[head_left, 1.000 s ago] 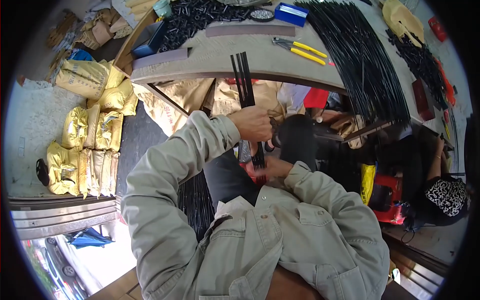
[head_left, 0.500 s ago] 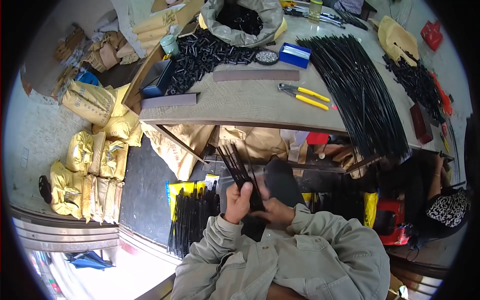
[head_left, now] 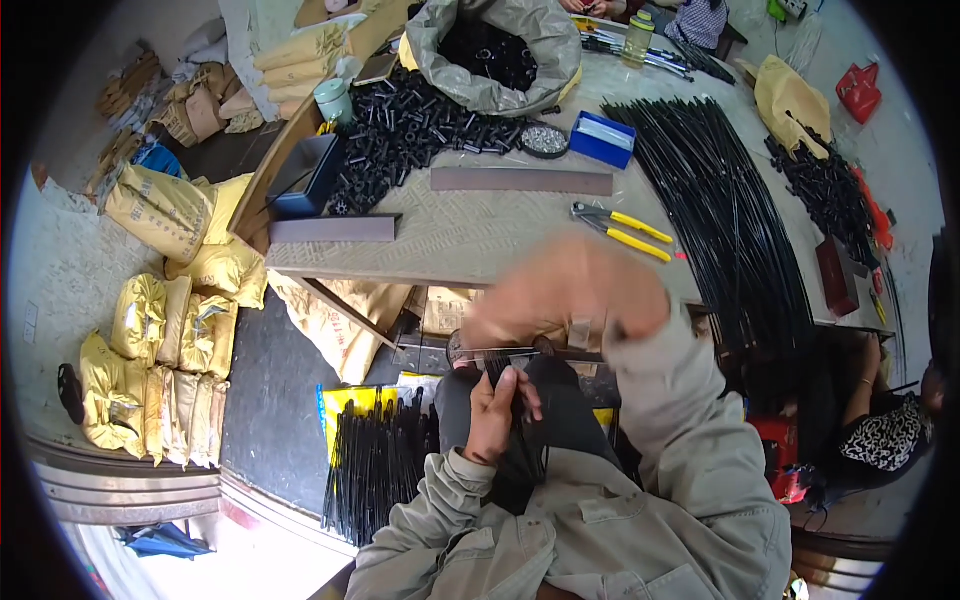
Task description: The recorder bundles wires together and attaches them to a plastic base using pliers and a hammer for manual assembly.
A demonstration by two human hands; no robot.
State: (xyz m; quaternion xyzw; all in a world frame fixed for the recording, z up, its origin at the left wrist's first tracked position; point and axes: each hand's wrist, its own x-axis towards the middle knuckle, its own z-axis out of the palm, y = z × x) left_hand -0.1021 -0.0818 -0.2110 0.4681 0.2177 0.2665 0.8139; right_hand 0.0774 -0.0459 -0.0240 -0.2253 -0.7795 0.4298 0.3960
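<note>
My left hand is closed round a bundle of thin black rods, held upright over my lap. My right hand is raised above and beyond the bundle, in front of the table's near edge. Motion smears it, and its fingers cannot be made out. A thin pale line crosses near the bundle's top; what it is I cannot tell. To the left of my lap, more bundled black rods stand against yellow packaging.
On the table lie yellow-handled pliers, many long black rods, short black tubes, a blue box and a large sack. Yellow sacks line the left wall. Another person is at the right.
My right hand has left the bundle and swung up and forward. The left hand keeps hold of the rods, a little lower. The whole view has shifted slightly.
</note>
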